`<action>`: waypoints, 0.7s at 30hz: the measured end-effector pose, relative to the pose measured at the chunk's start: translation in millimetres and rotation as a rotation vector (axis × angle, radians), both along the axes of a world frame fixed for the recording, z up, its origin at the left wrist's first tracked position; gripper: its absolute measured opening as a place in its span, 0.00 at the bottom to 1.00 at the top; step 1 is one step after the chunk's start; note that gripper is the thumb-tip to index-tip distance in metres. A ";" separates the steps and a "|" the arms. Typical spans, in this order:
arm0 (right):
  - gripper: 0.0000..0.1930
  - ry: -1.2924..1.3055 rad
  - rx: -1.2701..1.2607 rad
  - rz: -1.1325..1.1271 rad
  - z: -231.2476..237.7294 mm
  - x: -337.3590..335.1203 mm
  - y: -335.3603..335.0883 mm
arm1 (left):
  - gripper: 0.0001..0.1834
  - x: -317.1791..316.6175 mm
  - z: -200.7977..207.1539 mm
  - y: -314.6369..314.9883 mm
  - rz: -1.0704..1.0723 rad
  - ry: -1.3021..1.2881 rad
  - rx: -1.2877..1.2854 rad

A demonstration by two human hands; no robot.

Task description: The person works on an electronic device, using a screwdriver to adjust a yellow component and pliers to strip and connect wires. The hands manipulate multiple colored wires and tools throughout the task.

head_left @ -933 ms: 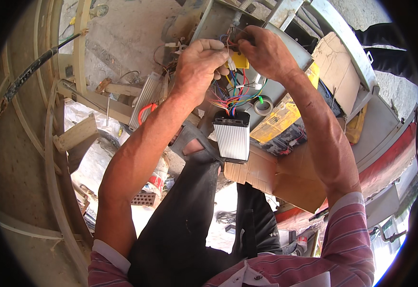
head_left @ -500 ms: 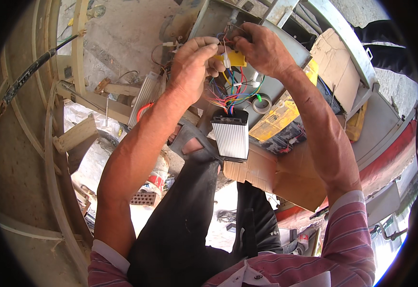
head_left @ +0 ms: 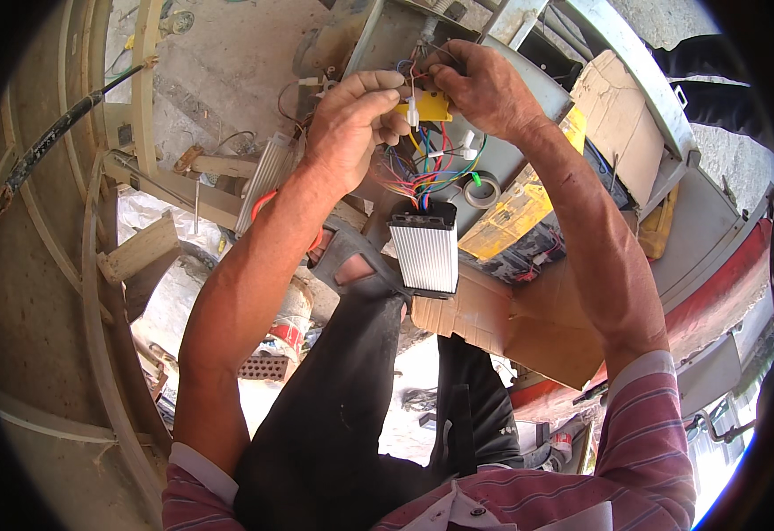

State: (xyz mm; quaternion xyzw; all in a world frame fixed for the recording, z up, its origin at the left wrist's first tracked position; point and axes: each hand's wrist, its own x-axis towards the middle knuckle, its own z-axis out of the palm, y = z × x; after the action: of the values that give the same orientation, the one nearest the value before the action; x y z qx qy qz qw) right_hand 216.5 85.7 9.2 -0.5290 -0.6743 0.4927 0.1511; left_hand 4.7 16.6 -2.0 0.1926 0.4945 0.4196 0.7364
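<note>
Thin wires run between my two hands. My left hand (head_left: 351,124) is closed in a pinch, thumb against forefinger, on a wire. My right hand (head_left: 489,93) pinches a thin wire (head_left: 420,76) close beside it. Just below the fingertips hangs a white plug connector (head_left: 412,113), in front of a yellow piece (head_left: 429,107). Coloured wires (head_left: 427,168) lead down to a silver finned controller box (head_left: 424,257), which stands by my knee. Another white connector (head_left: 467,152) lies among these wires.
A tape roll (head_left: 481,190) lies on the grey metal panel right of the controller. Next to it is a yellow-topped battery (head_left: 511,217), with cardboard (head_left: 550,345) below. Another finned box (head_left: 267,181) leans at the left. Metal frame bars (head_left: 146,88) and a dark cable (head_left: 59,133) stand further left.
Both hands have shifted slightly left, still pinching. The hanging white connector has moved a little to the left with them. The controller has barely moved.
</note>
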 end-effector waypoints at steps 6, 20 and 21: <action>0.16 0.047 -0.036 -0.003 -2.3 3.5 -0.1 | 0.11 2.8 -0.1 0.7 -0.011 0.024 0.017; 0.17 0.117 -0.105 -0.034 -1.0 5.1 -0.3 | 0.13 10.7 2.5 -1.5 -0.049 0.072 0.042; 0.17 0.107 -0.102 -0.031 -1.5 5.3 0.0 | 0.13 10.9 2.5 -1.5 -0.043 0.082 0.033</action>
State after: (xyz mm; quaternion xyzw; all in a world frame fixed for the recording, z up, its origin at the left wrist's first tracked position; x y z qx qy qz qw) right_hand 221.8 85.8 7.6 -0.5192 -0.6311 0.5516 0.1674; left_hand 15.6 15.1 0.5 0.2323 0.5130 0.4036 0.7211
